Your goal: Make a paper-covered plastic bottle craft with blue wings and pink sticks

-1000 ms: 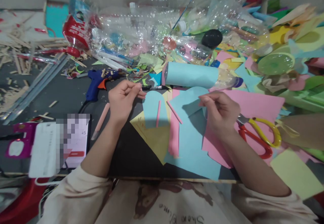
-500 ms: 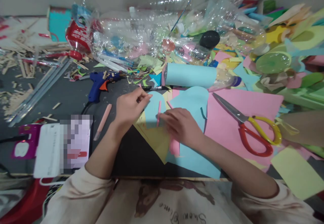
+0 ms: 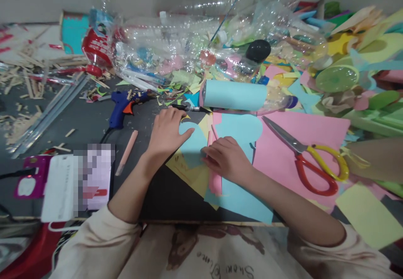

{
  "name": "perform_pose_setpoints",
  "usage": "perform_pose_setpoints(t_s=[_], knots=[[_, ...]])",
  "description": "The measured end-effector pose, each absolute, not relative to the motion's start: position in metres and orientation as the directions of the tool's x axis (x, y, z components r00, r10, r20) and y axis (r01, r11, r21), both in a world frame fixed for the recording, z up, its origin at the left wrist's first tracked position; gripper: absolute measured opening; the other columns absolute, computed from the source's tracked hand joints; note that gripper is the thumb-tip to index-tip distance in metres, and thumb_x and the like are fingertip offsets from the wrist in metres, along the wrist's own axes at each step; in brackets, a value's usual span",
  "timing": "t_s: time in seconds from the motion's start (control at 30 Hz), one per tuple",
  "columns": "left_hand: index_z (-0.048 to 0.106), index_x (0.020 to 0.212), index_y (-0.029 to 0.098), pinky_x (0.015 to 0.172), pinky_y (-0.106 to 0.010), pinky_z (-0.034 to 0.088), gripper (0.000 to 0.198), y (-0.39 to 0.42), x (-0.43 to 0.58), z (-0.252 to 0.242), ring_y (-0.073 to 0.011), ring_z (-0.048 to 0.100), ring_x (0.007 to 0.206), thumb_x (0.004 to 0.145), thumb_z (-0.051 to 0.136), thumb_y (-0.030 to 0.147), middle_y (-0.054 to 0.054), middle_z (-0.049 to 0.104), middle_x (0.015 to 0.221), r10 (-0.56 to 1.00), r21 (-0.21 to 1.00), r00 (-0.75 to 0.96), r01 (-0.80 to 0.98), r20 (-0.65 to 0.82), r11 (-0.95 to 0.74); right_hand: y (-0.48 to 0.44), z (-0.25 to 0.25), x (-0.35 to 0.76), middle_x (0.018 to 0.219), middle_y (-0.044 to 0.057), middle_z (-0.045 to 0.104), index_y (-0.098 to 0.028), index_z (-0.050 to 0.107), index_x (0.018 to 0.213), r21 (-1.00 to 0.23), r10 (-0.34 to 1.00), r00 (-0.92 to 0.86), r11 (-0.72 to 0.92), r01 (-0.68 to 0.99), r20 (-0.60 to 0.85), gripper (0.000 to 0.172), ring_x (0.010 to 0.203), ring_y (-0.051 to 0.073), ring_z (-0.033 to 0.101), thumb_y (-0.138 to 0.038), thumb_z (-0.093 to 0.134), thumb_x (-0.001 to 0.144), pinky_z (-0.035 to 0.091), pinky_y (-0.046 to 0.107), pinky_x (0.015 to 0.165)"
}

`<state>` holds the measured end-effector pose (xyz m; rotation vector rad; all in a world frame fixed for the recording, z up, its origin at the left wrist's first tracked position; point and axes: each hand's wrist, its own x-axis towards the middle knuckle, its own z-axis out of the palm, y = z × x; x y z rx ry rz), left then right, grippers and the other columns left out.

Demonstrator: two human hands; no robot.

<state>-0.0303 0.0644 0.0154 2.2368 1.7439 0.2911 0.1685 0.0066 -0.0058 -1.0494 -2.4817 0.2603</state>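
My left hand (image 3: 170, 130) lies palm down with fingers stretched and thumb apart, at the upper left edge of a light blue paper piece (image 3: 193, 144). It holds nothing. My right hand (image 3: 227, 157) has its fingers curled together round a thin pink stick (image 3: 209, 137), which stands out above the fingertips. A second pink strip (image 3: 214, 132) shows just beside it. Below the right hand, a wider pink piece (image 3: 215, 184) lies on a larger blue sheet (image 3: 244, 199). Yellow paper (image 3: 185, 176) with pencil marks sits under the smaller blue piece.
Scissors (image 3: 304, 148) rest on a pink sheet (image 3: 277, 174) at right. A bottle wrapped in blue paper (image 3: 236, 95) lies behind my hands. Left are a glue gun (image 3: 118, 106), a peach-coloured stick (image 3: 127, 151) and a phone (image 3: 99, 178). Plastic bottles and scraps crowd the back.
My left hand has gone from a pinch to spread fingers, lowered beside the blue paper. The pink stick in my right hand has shifted right; the small blue piece now shows more.
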Motion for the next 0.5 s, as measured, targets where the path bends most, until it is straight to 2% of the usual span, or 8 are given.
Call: perform_pose_setpoints(t_s=[0.1, 0.2, 0.33, 0.4, 0.5], knots=[[0.061, 0.089, 0.021, 0.089, -0.043, 0.040, 0.016, 0.0645, -0.0309, 0.0136, -0.0317, 0.053, 0.106, 0.080, 0.066, 0.033, -0.010, 0.061, 0.104, 0.968, 0.375, 0.246, 0.903, -0.057, -0.207, 0.0067, -0.0060, 0.1689, 0.065, 0.003, 0.059, -0.018, 0.065, 0.078, -0.342, 0.720, -0.624, 0.694, 0.634, 0.304, 0.018, 0.070, 0.019, 0.048, -0.021, 0.054, 0.091, 0.031, 0.031, 0.068], [0.057, 0.077, 0.021, 0.087, -0.041, 0.040, 0.013, 0.0651, -0.0307, 0.0132, -0.0295, 0.054, 0.101, 0.078, 0.066, 0.031, -0.008, 0.062, 0.095, 0.970, 0.450, 0.234, 0.874, -0.064, -0.181, 0.0066, -0.0066, 0.1691, 0.066, 0.003, 0.060, -0.019, 0.063, 0.071, -0.367, 0.732, -0.621, 0.680, 0.635, 0.282, 0.021, 0.070, 0.019, 0.048, -0.013, 0.051, 0.088, 0.032, 0.031, 0.068], [0.057, 0.078, 0.022, 0.070, -0.030, 0.042, 0.007, 0.0661, -0.0316, 0.0178, -0.0181, 0.056, 0.073, 0.075, 0.063, 0.025, 0.001, 0.060, 0.073, 0.989, 0.694, 0.142, 0.717, -0.048, -0.069, 0.0086, -0.0067, 0.1712, 0.069, 0.005, 0.061, -0.019, 0.062, 0.072, -0.413, 0.757, -0.591, 0.650, 0.638, 0.279, 0.020, 0.073, 0.020, 0.049, -0.014, 0.052, 0.088, 0.033, 0.033, 0.070], [0.061, 0.085, 0.022, 0.066, -0.028, 0.042, 0.009, 0.0676, -0.0345, 0.0210, -0.0160, 0.057, 0.070, 0.076, 0.061, 0.025, 0.002, 0.061, 0.073, 0.999, 0.785, 0.039, 0.619, 0.007, -0.030, 0.0103, -0.0062, 0.1731, 0.069, 0.005, 0.062, -0.019, 0.063, 0.072, -0.448, 0.764, -0.577, 0.641, 0.624, 0.289, 0.021, 0.074, 0.020, 0.050, -0.016, 0.052, 0.089, 0.035, 0.033, 0.071], [0.062, 0.088, 0.023, 0.074, -0.028, 0.046, 0.011, 0.0717, -0.0402, 0.0220, -0.0167, 0.061, 0.085, 0.081, 0.058, 0.030, 0.001, 0.065, 0.086, 0.955, 0.844, -0.201, 0.531, 0.219, -0.082, 0.0121, -0.0050, 0.1763, 0.068, 0.005, 0.064, -0.019, 0.062, 0.069, -0.507, 0.765, -0.555, 0.638, 0.580, 0.328, 0.026, 0.070, 0.019, 0.053, -0.018, 0.050, 0.092, 0.037, 0.034, 0.071]])
